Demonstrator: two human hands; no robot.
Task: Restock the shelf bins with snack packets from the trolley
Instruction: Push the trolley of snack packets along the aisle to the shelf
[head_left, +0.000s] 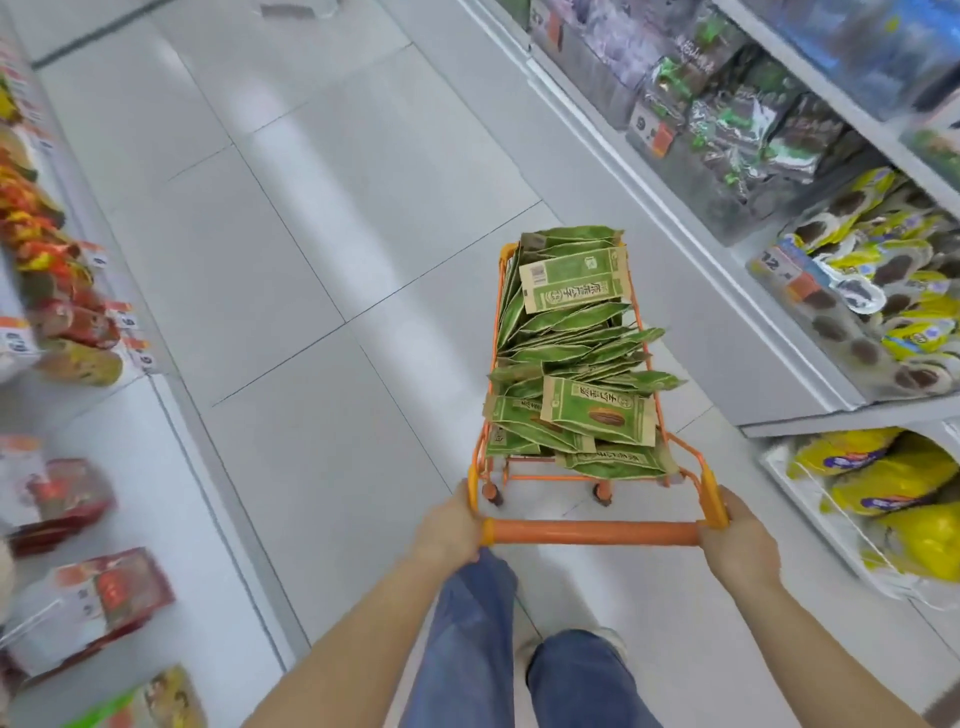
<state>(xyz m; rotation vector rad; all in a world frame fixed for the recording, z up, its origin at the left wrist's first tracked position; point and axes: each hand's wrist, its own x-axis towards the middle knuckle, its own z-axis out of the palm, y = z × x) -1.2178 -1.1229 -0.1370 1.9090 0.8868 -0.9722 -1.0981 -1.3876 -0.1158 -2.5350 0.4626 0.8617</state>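
**A:** Checking grip: left hand (451, 525) and right hand (737, 535) are both curled round the ends of the orange handle bar (592, 532) of the trolley (698, 470). Neither has a packet.

**B:** Where's the stock?

**A:** Green snack packets (571, 358) are heaped in the basket, rim to rim, some overhanging the right edge. One lies flat at the far end (574, 280), another face-up near the handle end (597, 410).

**B:** Handling?

**A:** Looks like flat paper-type pouches: probably light, flexible, a bit slick against each other. The stack will likely slide if dug into. I'd take the loose top ones first, pinching a flat pouch by its long edges or sealed end, not squeezing the middle.

**B:** Target bin?

**A:** Can't tell. The right shelf (779, 364) holds dark and yellow packs; no green bin in view.
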